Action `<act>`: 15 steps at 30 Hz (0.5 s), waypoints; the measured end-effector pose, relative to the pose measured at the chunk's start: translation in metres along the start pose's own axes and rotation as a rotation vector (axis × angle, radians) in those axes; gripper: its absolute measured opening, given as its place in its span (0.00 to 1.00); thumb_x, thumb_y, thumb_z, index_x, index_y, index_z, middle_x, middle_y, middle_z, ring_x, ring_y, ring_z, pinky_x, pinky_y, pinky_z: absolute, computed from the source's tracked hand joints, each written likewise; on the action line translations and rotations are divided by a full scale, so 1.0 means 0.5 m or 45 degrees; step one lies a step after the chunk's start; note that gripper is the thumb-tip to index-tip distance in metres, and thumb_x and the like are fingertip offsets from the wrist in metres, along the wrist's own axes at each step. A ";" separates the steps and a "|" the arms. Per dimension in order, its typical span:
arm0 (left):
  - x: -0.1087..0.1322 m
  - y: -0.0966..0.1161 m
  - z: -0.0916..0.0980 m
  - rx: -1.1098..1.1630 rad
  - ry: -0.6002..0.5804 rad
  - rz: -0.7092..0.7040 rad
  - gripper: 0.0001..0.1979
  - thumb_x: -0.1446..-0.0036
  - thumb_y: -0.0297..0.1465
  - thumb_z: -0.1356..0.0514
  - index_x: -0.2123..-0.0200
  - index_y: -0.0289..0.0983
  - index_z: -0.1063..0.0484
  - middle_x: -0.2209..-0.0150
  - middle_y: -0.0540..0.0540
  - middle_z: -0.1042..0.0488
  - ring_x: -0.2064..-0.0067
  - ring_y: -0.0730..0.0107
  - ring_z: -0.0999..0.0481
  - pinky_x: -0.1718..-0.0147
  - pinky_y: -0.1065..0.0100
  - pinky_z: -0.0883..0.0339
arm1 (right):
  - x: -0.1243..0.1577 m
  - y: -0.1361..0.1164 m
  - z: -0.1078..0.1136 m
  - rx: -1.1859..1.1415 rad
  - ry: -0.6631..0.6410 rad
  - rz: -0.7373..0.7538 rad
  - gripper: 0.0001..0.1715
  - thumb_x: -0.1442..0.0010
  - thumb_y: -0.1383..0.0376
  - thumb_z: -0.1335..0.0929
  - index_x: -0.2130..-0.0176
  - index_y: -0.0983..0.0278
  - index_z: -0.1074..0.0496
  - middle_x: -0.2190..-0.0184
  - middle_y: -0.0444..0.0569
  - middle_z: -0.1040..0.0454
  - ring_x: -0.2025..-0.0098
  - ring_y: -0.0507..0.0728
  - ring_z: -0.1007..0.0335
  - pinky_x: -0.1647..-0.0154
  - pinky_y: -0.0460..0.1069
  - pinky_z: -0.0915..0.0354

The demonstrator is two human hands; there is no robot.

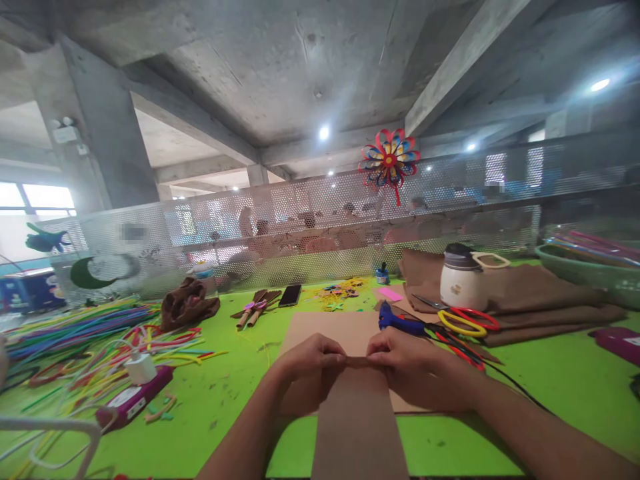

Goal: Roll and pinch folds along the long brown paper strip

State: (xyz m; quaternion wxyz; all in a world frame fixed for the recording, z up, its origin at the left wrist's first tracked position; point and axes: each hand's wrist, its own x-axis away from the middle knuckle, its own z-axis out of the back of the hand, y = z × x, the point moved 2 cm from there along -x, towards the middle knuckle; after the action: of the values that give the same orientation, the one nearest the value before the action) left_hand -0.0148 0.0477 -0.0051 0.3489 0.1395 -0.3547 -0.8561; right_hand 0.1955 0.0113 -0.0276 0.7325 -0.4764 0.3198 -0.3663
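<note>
One left hand (311,357), one right hand (410,360), one brown strip (357,427), one cardboard sheet (330,325), one blue glue gun (404,324), one black phone (290,295), one cream jug (457,281), two purple power strips (136,399), one green basket (573,268), one flower-shaped ornament (390,160)

The strip (358,427) is brown; the tabletop (210,400) lime green; the glue gun (400,321) blue.

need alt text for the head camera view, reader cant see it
The left hand and right hand pinch the far end of a brown strip over a tan sheet on a green table. Colourful strands lie to the left; a glue gun, scissors and jug sit beyond the right hand.
</note>
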 end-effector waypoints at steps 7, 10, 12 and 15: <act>0.002 -0.003 0.014 -0.102 -0.018 0.033 0.18 0.47 0.43 0.44 0.68 0.33 0.25 0.74 0.50 0.30 0.71 0.73 0.35 0.70 0.74 0.41 | -0.014 0.000 0.021 0.285 -0.101 0.018 0.07 0.48 0.66 0.35 0.75 0.67 0.31 0.83 0.41 0.36 0.81 0.48 0.45 0.80 0.43 0.51; 0.002 0.000 0.019 -0.148 -0.007 -0.006 0.18 0.47 0.42 0.44 0.69 0.32 0.26 0.74 0.50 0.30 0.72 0.74 0.36 0.71 0.74 0.42 | -0.016 -0.003 0.021 0.254 -0.114 -0.023 0.08 0.47 0.65 0.36 0.74 0.67 0.32 0.84 0.41 0.37 0.81 0.48 0.44 0.81 0.43 0.50; 0.003 0.001 0.021 -0.142 0.011 0.006 0.18 0.47 0.42 0.44 0.69 0.32 0.26 0.76 0.50 0.30 0.73 0.75 0.36 0.73 0.75 0.43 | -0.013 -0.002 0.019 0.224 -0.125 -0.038 0.07 0.47 0.65 0.35 0.73 0.67 0.32 0.84 0.41 0.37 0.81 0.48 0.43 0.81 0.43 0.49; 0.004 -0.004 0.023 -0.082 0.037 0.086 0.19 0.50 0.44 0.42 0.72 0.32 0.28 0.79 0.51 0.33 0.77 0.76 0.37 0.76 0.75 0.44 | -0.006 0.004 0.013 0.223 -0.096 -0.025 0.08 0.47 0.65 0.35 0.75 0.67 0.32 0.84 0.41 0.37 0.81 0.48 0.44 0.81 0.43 0.50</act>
State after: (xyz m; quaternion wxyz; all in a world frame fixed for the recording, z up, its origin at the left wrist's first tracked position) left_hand -0.0226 0.0531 0.0017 0.3872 0.1286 -0.3262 -0.8527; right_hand 0.1998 0.0172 -0.0270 0.7793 -0.4272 0.2541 -0.3816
